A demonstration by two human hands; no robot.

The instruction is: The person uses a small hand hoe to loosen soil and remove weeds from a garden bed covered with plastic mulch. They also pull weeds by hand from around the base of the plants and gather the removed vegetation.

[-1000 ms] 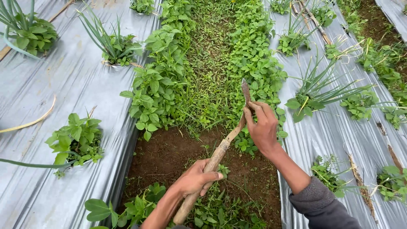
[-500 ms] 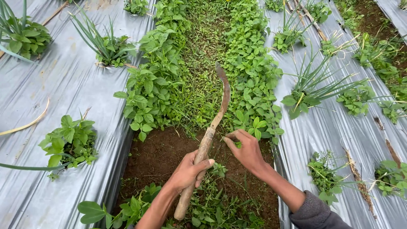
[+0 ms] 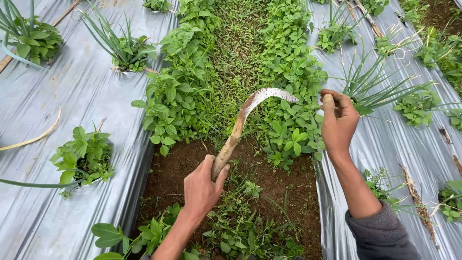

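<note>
Above weeds [image 3: 284,120]: sickle [image 3: 240,127] clamped in left grip [image 3: 202,185]; right grip [image 3: 337,123] seemingly curled empty.

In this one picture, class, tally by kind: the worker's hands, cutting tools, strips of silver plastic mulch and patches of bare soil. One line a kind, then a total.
Hands: 2, the left hand gripping the handle, the right hand raised and apart from the blade
Sickle: 1
Silver mulch strips: 2, left strip, right strip
Bare soil patch: 1
Total: 6

sickle handle end [image 3: 219,168] hidden in left hand [image 3: 201,190]
</note>
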